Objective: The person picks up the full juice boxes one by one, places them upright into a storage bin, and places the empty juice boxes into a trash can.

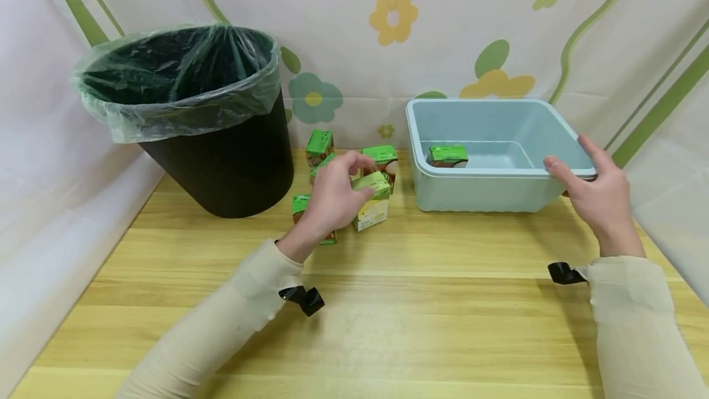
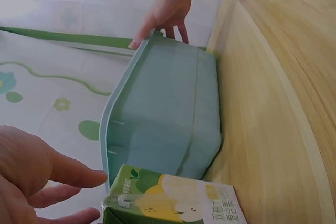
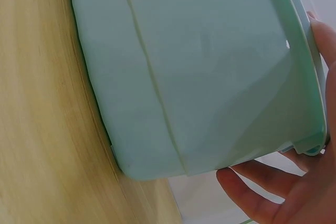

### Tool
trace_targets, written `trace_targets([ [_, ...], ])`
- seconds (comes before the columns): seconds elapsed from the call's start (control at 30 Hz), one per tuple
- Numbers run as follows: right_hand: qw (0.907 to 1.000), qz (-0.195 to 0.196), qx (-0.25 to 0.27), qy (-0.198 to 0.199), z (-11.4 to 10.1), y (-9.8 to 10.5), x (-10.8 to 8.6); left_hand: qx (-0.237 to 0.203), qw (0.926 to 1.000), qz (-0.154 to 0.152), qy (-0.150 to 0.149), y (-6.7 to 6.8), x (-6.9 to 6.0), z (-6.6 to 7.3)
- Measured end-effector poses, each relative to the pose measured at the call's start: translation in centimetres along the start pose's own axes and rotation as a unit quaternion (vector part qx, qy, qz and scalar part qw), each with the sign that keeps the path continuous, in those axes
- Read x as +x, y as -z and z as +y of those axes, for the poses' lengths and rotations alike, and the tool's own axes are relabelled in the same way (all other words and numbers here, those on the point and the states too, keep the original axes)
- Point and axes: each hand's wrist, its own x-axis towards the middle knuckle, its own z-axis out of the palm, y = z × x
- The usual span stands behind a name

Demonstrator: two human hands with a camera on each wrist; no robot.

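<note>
The left hand is over a light green and yellow carton, its thumb and fingers apart. In the left wrist view, the left hand has its fingertips close to the end of the carton; whether they touch it cannot be told. At the right end of the pale blue bin, the right hand grips the rim, thumb on top. The right wrist view has the right hand with its fingers under the rim, against the bin wall. Inside the bin lies a green-topped carton.
Several green cartons stand around the left hand, one behind it, one beside the bin and one partly hidden by the wrist. A black trash can with a green liner stands back left. A flowered cloth hangs behind.
</note>
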Motion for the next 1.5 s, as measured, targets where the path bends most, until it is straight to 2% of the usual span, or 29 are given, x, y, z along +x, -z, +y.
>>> trace_targets([
  [0.17,1.0000,-0.001,0.000,0.000,0.0,0.0,0.0,0.033,0.9994,-0.008,-0.013,-0.2,-0.1,-0.6],
  [0.43,1.0000,0.003,-0.004,-0.004,-0.2,-0.1,-0.1,0.044,0.9990,-0.003,-0.009,-0.3,-0.1,-0.9],
  [0.63,1.0000,0.002,-0.003,-0.003,-0.2,-0.1,-0.2,0.060,0.9979,0.001,-0.025,-0.4,0.1,-1.1],
  [1.13,1.0000,0.006,-0.002,-0.007,-0.3,-0.1,-0.1,0.167,0.9848,0.021,-0.041,-0.9,0.5,-1.1],
  [1.3,0.9999,0.009,0.000,-0.005,-0.4,-0.1,-0.1,0.180,0.9814,0.030,-0.060,-1.1,0.8,-1.2],
  [1.5,0.9999,0.004,0.009,-0.005,-0.4,-0.2,-0.3,0.181,0.9807,0.029,-0.069,-1.3,1.0,-1.2],
])
